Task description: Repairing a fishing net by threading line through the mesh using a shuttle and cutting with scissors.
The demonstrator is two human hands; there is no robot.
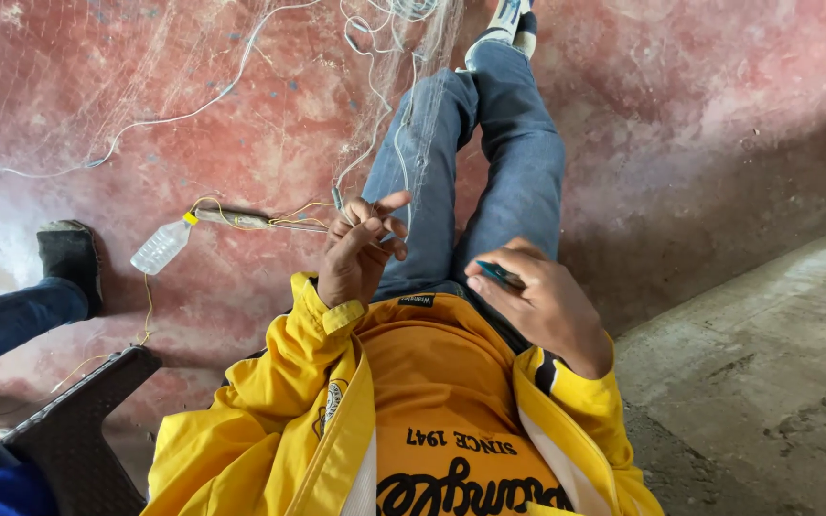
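White fine-mesh fishing net [413, 105] drapes over my jeans; my left hand [360, 253] pinches its threads. My right hand [542, 296] grips a slim teal netting needle [501, 275].

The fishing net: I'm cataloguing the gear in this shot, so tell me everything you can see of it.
The fishing net is a fine, pale, nearly see-through mesh that looks like thin nylon line. It lies spread loosely over the red floor and drapes across the person's jeans, edged by a thicker white cord that curves off to the left. The left hand pinches a bunched part of it, raised off the lap. The right hand holds a small dark tool, apart from the mesh.
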